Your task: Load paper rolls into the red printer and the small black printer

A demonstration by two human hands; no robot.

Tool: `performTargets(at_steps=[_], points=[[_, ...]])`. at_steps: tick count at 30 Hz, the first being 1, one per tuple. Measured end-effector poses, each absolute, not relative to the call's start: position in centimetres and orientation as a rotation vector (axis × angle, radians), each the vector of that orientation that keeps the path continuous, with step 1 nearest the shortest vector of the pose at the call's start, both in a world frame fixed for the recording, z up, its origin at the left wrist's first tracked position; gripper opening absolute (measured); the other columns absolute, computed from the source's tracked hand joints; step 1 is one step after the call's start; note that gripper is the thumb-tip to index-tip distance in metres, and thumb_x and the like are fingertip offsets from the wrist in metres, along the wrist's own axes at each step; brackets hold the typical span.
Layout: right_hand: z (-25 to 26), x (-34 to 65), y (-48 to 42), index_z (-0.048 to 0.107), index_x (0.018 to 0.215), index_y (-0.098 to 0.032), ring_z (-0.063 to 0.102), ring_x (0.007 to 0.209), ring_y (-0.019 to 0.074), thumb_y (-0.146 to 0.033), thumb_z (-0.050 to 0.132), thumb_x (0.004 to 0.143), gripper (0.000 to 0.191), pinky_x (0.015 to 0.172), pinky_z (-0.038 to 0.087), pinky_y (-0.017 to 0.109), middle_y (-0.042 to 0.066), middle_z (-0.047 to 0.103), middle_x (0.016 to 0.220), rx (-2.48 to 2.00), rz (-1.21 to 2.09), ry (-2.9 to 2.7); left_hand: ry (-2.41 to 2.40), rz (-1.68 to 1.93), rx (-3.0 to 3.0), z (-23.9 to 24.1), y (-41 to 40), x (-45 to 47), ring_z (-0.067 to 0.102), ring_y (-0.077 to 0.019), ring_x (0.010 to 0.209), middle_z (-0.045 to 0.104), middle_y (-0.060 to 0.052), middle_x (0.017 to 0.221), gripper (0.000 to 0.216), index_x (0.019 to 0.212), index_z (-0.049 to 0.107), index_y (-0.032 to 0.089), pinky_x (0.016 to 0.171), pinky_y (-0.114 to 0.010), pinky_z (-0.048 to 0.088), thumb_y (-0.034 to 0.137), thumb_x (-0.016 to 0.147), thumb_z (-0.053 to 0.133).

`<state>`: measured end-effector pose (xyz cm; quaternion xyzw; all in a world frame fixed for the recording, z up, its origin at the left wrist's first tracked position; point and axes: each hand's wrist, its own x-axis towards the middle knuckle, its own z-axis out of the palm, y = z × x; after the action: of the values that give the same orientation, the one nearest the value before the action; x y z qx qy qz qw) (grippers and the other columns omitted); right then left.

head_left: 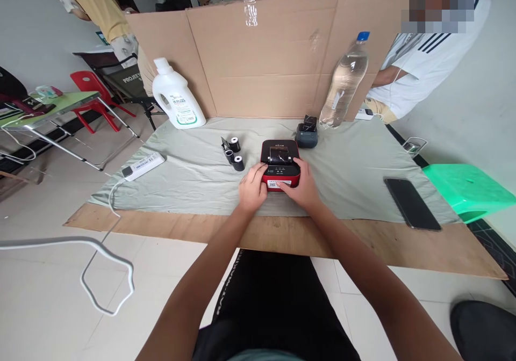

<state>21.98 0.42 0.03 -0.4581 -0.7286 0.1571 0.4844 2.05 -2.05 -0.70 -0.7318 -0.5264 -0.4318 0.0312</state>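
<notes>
Your left hand (252, 189) and right hand (304, 189) grasp the red-and-black device (281, 167) by its opposite sides, at frame centre, on the grey cloth (193, 186). Small black rolls (238, 164) sit just left of it; a compact dark unit (307, 137) sits behind, slightly right. A white jug (177, 98) stands upper left, a clear bottle (345, 84) upper right.

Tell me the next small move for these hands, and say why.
Probably brace the red-and-black device with the left hand and feel along its top edge with the right hand: both hands touch its sides, and a black strip shows at its top. Whether the top opens, I cannot tell.
</notes>
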Motion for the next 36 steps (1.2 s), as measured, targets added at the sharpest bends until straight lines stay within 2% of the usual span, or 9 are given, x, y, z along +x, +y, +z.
performTargets(at_steps=[10, 15, 23, 28, 31, 33, 35, 36], points=[[0.6, 22.0, -0.2, 0.051, 0.150, -0.022, 0.045, 0.149, 0.0379, -0.047, 0.082, 0.077, 0.083, 0.119, 0.044, 0.058, 0.018, 0.039, 0.164, -1.223, 0.223, -1.799, -1.496, -1.405, -2.421, -0.1, -2.2, 2.0, 0.056, -0.0255, 0.141, 0.058, -0.011, 0.152, 0.061, 0.144, 0.055, 0.018, 0.118, -0.042, 0.049, 0.009, 0.083, 0.048], [0.5, 21.9, -0.3, 0.061, 0.138, -0.022, 0.048, 0.146, 0.0379, -0.049, 0.083, 0.075, 0.072, 0.117, 0.046, 0.058, 0.019, 0.043, 0.161, -1.220, 0.204, -1.775, -1.514, -1.428, -2.442, 0.3, -2.4, 2.0, 0.056, -0.0257, 0.141, 0.057, -0.011, 0.153, 0.062, 0.144, 0.055, 0.019, 0.114, -0.042, 0.052, 0.009, 0.083, 0.049], [0.5, 21.9, 0.0, 0.059, 0.135, -0.023, 0.049, 0.144, 0.0362, -0.048, 0.081, 0.077, 0.067, 0.117, 0.046, 0.058, 0.018, 0.046, 0.156, -1.169, 0.224, -1.786, -1.556, -1.461, -2.489, 0.5, -2.5, 1.9, 0.054, -0.0265, 0.142, 0.055, -0.010, 0.154, 0.062, 0.144, 0.054, 0.021, 0.116, -0.044, 0.050, 0.010, 0.083, 0.050], [0.5, 21.9, 0.2, 0.059, 0.134, -0.020, 0.049, 0.144, 0.0362, -0.047, 0.080, 0.077, 0.066, 0.118, 0.045, 0.056, 0.020, 0.047, 0.154, -1.145, 0.234, -1.785, -1.515, -1.569, -2.495, 1.3, -2.1, 1.7, 0.053, -0.0277, 0.143, 0.054, -0.013, 0.154, 0.055, 0.146, 0.051, 0.020, 0.118, -0.046, 0.047, 0.020, 0.091, 0.053], [0.6, 22.0, 0.1, 0.059, 0.134, -0.023, 0.050, 0.144, 0.0359, -0.047, 0.080, 0.077, 0.066, 0.116, 0.047, 0.056, 0.018, 0.046, 0.154, -1.151, 0.257, -1.783, -1.567, -1.561, -2.485, 2.6, -1.4, 2.0, 0.052, -0.0309, 0.139, 0.056, -0.014, 0.154, 0.062, 0.153, 0.043, 0.019, 0.119, -0.051, 0.042, 0.030, 0.094, 0.058], [0.7, 22.1, 0.1, 0.058, 0.135, -0.024, 0.049, 0.144, 0.0357, -0.046, 0.080, 0.077, 0.067, 0.115, 0.048, 0.056, 0.018, 0.045, 0.154, -1.160, 0.281, -1.791, -1.602, -1.627, -2.545, 3.4, -0.6, 2.3, 0.057, -0.0294, 0.131, 0.063, -0.013, 0.146, 0.069, 0.158, 0.036, 0.020, 0.117, -0.051, 0.042, 0.034, 0.094, 0.059], [0.7, 22.1, 0.1, 0.057, 0.135, -0.023, 0.048, 0.145, 0.0359, -0.044, 0.080, 0.076, 0.067, 0.115, 0.047, 0.057, 0.018, 0.045, 0.153, -1.163, 0.297, -1.798, -1.630, -1.822, -2.627, 4.4, 0.5, 2.4, 0.065, -0.0246, 0.117, 0.075, -0.011, 0.126, 0.066, 0.160, 0.033, 0.020, 0.110, -0.045, 0.048, 0.034, 0.098, 0.051], [0.8, 22.1, 0.1, 0.057, 0.135, -0.023, 0.047, 0.145, 0.0359, -0.044, 0.080, 0.076, 0.067, 0.115, 0.047, 0.057, 0.019, 0.045, 0.152, -1.162, 0.303, -1.797, -1.651, -1.921, -2.669, 4.9, 1.3, 2.3, 0.069, -0.0225, 0.108, 0.078, -0.009, 0.113, 0.060, 0.157, 0.037, 0.019, 0.104, -0.042, 0.052, 0.034, 0.100, 0.046]])
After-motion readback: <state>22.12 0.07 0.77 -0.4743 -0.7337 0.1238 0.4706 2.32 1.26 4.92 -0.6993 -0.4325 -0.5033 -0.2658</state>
